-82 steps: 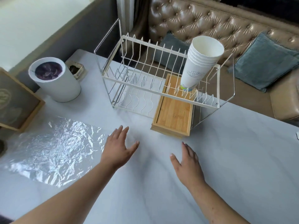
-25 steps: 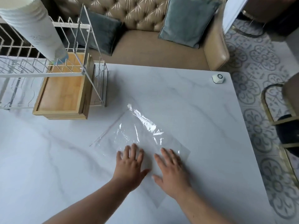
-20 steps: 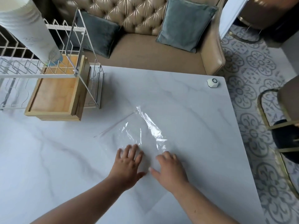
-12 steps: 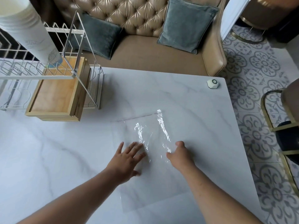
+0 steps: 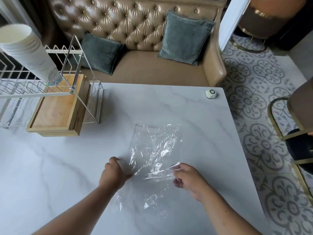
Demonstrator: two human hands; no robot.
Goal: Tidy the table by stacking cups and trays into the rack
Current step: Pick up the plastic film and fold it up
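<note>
A clear plastic sheet (image 5: pixel 153 150) lies crinkled on the white marble table (image 5: pixel 50 167). My left hand (image 5: pixel 113 173) pinches its left edge, and my right hand (image 5: pixel 188 178) pinches its right edge, lifting a fold off the surface. At the far left stands the white wire rack (image 5: pixel 33 94). A stack of white paper cups (image 5: pixel 28 53) leans on the rack's upper tier. Stacked wooden trays (image 5: pixel 59 112) sit in its lower tier.
A small white hexagonal device (image 5: pixel 211 94) rests near the table's far right corner. A tan tufted sofa (image 5: pixel 152 68) with grey-blue cushions runs behind the table. A gold-framed chair (image 5: pixel 288 133) stands on the patterned floor to the right.
My hands went from lying flat on the sheet to closing on its two side edges. The sheet has slid right and turned, and its near part is lifted.
</note>
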